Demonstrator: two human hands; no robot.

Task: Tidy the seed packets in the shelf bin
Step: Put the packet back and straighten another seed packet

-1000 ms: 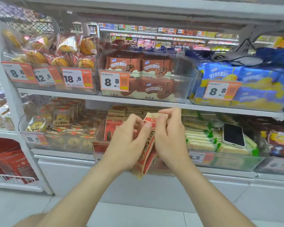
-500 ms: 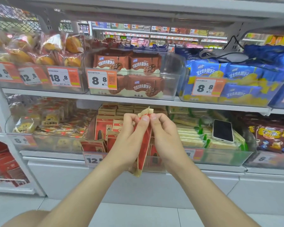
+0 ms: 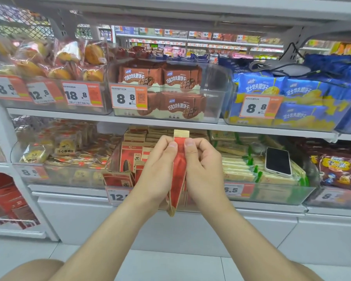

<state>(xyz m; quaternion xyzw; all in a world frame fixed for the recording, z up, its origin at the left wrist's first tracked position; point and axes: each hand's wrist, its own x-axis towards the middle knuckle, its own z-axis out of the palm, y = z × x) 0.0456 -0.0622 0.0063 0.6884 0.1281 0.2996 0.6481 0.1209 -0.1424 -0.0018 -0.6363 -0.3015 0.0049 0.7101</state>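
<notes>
A red and tan seed packet (image 3: 178,169) stands edge-on in front of the clear shelf bin (image 3: 118,196). My left hand (image 3: 158,171) pinches its left side near the top, and my right hand (image 3: 203,169) pinches its right side. The packet's tan top seal sticks up above my fingers. Behind my hands, several more red and tan seed packets (image 3: 130,157) stand in the bin, some leaning at the front left. My hands hide the bin's middle.
A phone (image 3: 278,161) lies on green-and-cream packets in the bin to the right. Above, a shelf edge (image 3: 170,123) carries bins of brown and blue biscuit packs. Pastry bags fill the bin at the left. A white cabinet front and tiled floor lie below.
The packet has turned from a slanted, partly face-on pose to upright and edge-on. Both hands have come closer together around it, and the view has moved nearer the shelf.
</notes>
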